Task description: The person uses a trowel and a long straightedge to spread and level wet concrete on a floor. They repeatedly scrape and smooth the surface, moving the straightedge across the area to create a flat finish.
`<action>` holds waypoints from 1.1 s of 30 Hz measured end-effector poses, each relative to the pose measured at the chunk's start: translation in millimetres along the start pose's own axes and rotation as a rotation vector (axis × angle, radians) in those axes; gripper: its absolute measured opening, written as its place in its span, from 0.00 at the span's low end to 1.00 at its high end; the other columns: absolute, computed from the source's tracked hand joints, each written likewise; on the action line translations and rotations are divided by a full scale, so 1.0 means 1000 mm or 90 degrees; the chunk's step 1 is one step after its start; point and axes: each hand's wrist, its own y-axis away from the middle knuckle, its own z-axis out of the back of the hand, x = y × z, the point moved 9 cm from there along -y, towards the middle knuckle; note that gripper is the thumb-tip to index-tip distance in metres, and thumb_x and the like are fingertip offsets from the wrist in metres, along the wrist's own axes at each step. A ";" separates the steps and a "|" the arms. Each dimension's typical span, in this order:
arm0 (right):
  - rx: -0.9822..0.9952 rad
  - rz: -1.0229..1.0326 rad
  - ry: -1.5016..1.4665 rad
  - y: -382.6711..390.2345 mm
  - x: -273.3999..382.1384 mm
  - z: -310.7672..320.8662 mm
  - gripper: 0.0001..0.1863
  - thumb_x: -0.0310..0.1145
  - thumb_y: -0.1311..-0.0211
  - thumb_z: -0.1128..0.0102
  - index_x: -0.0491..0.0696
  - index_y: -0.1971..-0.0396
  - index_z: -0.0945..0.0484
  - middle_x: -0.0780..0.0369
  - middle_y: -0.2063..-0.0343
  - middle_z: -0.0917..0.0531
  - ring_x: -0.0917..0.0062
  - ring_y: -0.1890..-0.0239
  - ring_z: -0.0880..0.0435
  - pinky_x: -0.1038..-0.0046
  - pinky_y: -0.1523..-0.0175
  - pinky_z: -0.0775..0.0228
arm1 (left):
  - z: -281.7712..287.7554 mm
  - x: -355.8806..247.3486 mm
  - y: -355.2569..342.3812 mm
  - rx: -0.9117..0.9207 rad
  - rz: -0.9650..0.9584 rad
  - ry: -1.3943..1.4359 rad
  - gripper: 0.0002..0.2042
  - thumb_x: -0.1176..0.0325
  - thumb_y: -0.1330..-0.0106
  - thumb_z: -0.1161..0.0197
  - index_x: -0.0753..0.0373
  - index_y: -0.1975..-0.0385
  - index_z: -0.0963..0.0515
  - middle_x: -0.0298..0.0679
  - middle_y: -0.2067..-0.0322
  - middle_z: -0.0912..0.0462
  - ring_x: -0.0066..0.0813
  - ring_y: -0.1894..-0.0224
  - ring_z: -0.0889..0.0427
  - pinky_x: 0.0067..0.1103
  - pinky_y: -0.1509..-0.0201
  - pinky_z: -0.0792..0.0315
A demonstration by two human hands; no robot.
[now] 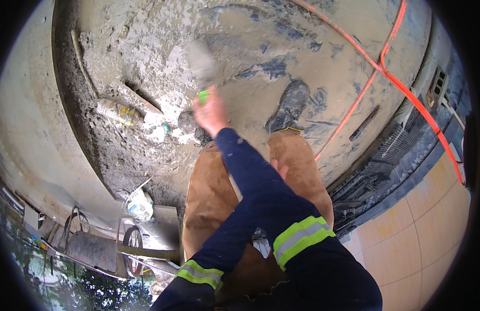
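My right hand (211, 112) is closed round the green handle of a tool (201, 61) with a flat grey blade, smeared by motion. The blade is over wet, muddy ground (240, 49); I cannot tell if it touches. My right forearm crosses over my left one. My left hand (282, 169) shows only a few outstretched fingers by the inner side of my right trouser leg; the rest is hidden behind the right sleeve. My muddy right boot (291, 103) stands on the ground. The left boot (188, 123) is partly covered by my right hand.
An orange hose (416, 103) crosses the right side. A muddy plastic bottle (115, 111) and a board piece (140, 97) lie left, beside a curved concrete edge (69, 109). Behind at lower left stand a wheeled cart (95, 251) and a white bag (140, 206).
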 end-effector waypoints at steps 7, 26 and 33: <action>-0.254 -0.347 -0.533 -0.015 -0.204 0.049 0.16 0.32 0.46 0.43 0.44 0.63 0.38 0.58 0.79 0.31 0.70 0.77 0.28 0.63 0.67 0.32 | 0.010 -0.025 0.009 0.088 -0.147 -0.086 0.16 0.69 0.51 0.42 0.54 0.59 0.26 0.41 0.65 0.30 0.39 0.59 0.30 0.34 0.58 0.36; -0.096 -0.293 -0.128 0.032 -0.075 -0.048 0.19 0.25 0.50 0.44 0.45 0.60 0.41 0.55 0.74 0.25 0.65 0.67 0.22 0.64 0.59 0.27 | 0.008 -0.027 0.012 -0.018 -0.151 0.005 0.15 0.77 0.52 0.46 0.55 0.64 0.24 0.40 0.65 0.31 0.41 0.60 0.30 0.33 0.58 0.36; -0.050 -0.319 -0.139 0.033 -0.032 -0.056 0.18 0.27 0.49 0.46 0.39 0.61 0.42 0.42 0.69 0.24 0.53 0.63 0.22 0.60 0.55 0.31 | 0.004 -0.038 0.015 0.023 -0.176 0.021 0.17 0.79 0.53 0.48 0.58 0.61 0.26 0.41 0.64 0.31 0.42 0.59 0.30 0.34 0.59 0.36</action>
